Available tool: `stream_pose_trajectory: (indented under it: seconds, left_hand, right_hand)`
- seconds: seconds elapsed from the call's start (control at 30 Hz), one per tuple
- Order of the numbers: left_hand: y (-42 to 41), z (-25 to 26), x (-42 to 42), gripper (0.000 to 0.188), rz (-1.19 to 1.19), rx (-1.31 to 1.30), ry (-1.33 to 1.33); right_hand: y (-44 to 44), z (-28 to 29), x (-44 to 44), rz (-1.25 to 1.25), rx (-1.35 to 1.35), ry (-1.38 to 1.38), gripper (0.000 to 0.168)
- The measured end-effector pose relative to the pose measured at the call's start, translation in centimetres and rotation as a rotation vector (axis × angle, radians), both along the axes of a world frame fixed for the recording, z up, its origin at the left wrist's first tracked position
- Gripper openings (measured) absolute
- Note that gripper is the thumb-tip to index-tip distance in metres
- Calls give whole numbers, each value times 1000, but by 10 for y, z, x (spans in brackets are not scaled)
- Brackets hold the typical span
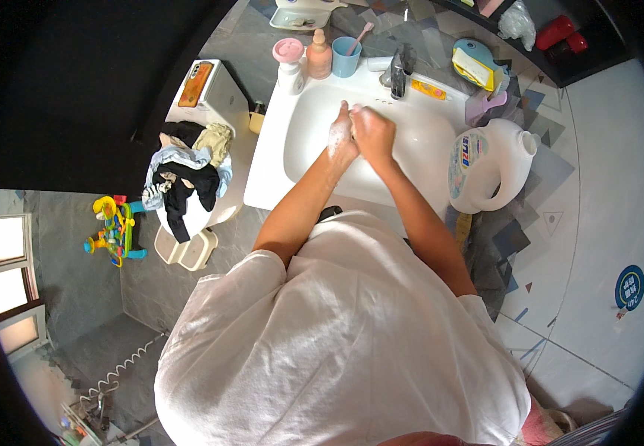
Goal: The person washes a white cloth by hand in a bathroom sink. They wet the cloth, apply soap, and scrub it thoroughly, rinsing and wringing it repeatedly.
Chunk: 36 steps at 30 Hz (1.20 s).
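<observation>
My left hand and my right hand are pressed together above the white washbasin. White lather covers the left hand's back and wrist, and some foam shows on the right fingers. The right fingers curl in against the left palm. Whether anything lies between the palms is hidden. Beyond the hands stands a dark, shiny faucet; no water stream is visible. Along the basin's back edge are a white bottle with a pink top, an orange pump bottle and a blue cup with a pink toothbrush.
A yellow tube lies right of the faucet. A large white jug stands at the basin's right. Clothes are heaped on the toilet at left; a phone rests on its tank. A stool stands below.
</observation>
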<state>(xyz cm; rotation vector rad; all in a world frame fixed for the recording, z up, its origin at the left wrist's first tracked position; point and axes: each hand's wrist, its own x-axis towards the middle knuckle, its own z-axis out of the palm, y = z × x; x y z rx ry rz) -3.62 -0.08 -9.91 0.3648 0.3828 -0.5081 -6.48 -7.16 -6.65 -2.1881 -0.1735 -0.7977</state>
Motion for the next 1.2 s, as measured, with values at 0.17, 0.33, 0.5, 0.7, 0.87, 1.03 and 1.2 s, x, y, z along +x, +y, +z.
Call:
stream_pose_trajectory:
  seconds: [0.17,0.33,0.5,0.7,0.87,1.03,1.2]
  left_hand:
    - [10,-6,-10,40,-193,-160,-88]
    - [-10,43,-22,31,-176,218,-39]
    - [-3,32,-5,34,-337,138,-179]
    - [0,48,-7,36,-390,798,-818]
    - [9,43,10,39,-508,1153,-1034]
    - [5,49,6,31,-377,1109,-1022]
    - [10,68,4,21,-276,533,-720]
  right_hand:
    - [37,33,-38,206,62,167,11]
    - [-19,-6,7,-237,-107,36,26]
    - [-64,-6,31,-294,271,323,40]
    - [-61,21,25,-39,518,509,52]
    - [-69,11,23,-47,648,647,52]
    - [-60,-29,-2,272,1001,773,65]
    - [-55,-65,-18,598,1158,892,69]
